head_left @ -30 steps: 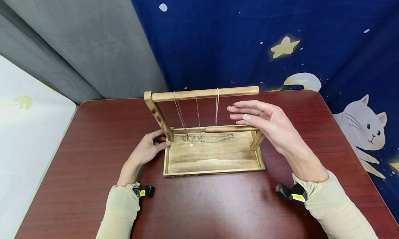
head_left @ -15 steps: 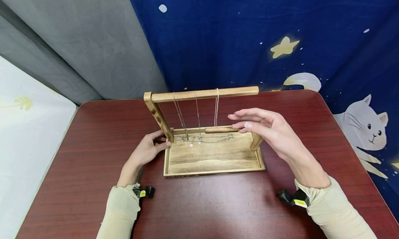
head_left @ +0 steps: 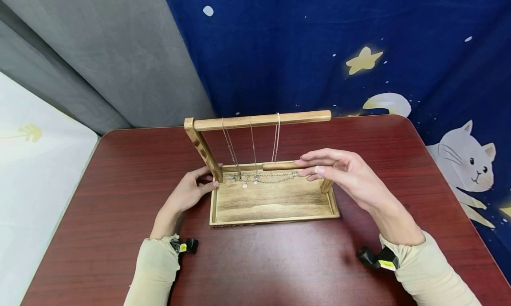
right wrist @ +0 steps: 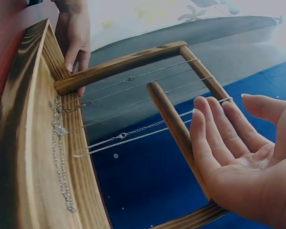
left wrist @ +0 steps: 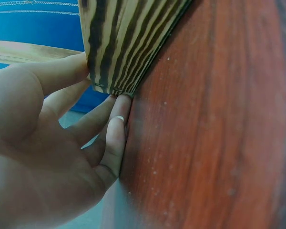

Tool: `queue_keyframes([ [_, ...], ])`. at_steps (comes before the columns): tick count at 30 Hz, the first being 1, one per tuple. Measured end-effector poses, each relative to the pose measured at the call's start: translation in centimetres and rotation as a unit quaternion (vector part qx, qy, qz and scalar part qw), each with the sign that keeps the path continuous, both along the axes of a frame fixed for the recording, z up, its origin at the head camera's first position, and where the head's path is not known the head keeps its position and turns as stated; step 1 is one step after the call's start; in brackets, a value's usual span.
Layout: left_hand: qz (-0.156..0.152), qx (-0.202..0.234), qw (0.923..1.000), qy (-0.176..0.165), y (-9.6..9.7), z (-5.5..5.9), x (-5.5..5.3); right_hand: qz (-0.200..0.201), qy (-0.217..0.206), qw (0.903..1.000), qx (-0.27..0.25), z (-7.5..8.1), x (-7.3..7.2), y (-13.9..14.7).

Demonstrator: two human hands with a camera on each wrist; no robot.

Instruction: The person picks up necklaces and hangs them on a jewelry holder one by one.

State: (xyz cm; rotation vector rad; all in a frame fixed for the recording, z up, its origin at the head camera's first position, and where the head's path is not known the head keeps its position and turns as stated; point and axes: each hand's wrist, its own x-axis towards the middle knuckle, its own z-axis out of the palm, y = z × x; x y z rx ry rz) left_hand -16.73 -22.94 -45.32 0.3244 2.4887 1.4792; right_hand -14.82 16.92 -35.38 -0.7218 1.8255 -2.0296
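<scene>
A wooden jewelry stand (head_left: 275, 213) with a tray base stands on the table. Several thin necklaces (head_left: 277, 142) hang from its upper bar (head_left: 303, 117), and silver chain (head_left: 275, 182) lies in the tray. My left hand (head_left: 190, 191) grips the tray's back left corner, thumb on the rim; in the left wrist view its fingers reach round the striped wood (left wrist: 128, 43). My right hand (head_left: 339, 173) is held with fingers extended beside the short lower bar (right wrist: 169, 119), hiding part of it in the head view. Nothing is gripped in it. Whether it touches the bar is unclear.
The dark red table (head_left: 255, 261) extends around the stand. Behind it hang a grey curtain (head_left: 119, 53) and a blue curtain (head_left: 279, 49) with stars and a cat. The right upright (head_left: 328, 182) stands close under my right hand.
My right hand has lowered from above the short lower bar to its level. The rightmost necklace's lower end has shifted slightly left. My left hand stays at the tray corner.
</scene>
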Motion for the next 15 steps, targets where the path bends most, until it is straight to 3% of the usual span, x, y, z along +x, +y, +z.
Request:
queue_keyframes([
  [15, 0.004, -0.005, 1.0, 0.0, 0.0, 0.0, 0.1, 0.062, 0.009, 0.9981, -0.002, -2.3, 0.6, -0.5],
])
